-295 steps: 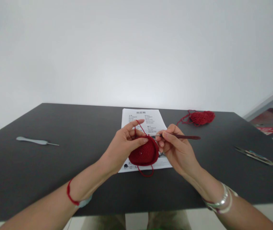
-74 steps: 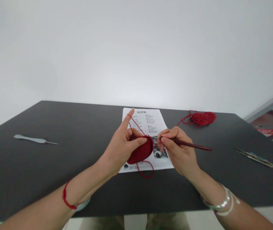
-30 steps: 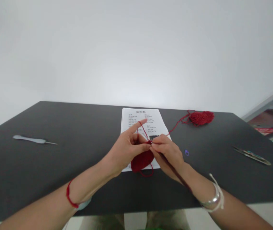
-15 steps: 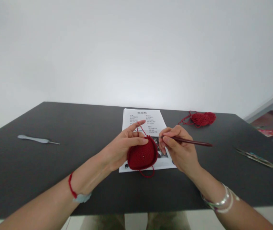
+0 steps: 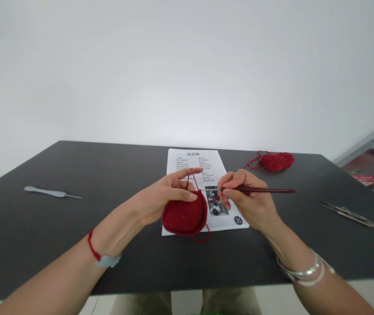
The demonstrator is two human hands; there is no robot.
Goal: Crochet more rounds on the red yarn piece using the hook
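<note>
Between thumb and fingers, my left hand (image 5: 167, 192) pinches the upper edge of a dark red round crochet piece (image 5: 184, 216). Its index finger stretches out to the right with a strand of red yarn (image 5: 196, 179) looped over it. My right hand (image 5: 247, 197) grips a crochet hook (image 5: 268, 190) with a dark red handle, pen-like. The thin metal shaft points left and meets the top right edge of the piece; its tip is too small to make out. A loose red strand hangs below the piece.
Printed pattern sheets (image 5: 191, 153) lie under the hands on the dark table (image 5: 108, 170). A grey-handled crochet hook (image 5: 47, 191) rests at left. A ball of red yarn (image 5: 277, 162) sits at the back right, and small scissors (image 5: 347, 213) lie at far right.
My left hand and the crochet piece have shifted left and slightly down. The hook's metal shaft now shows more and reaches the edge of the piece, where before there was a gap.
</note>
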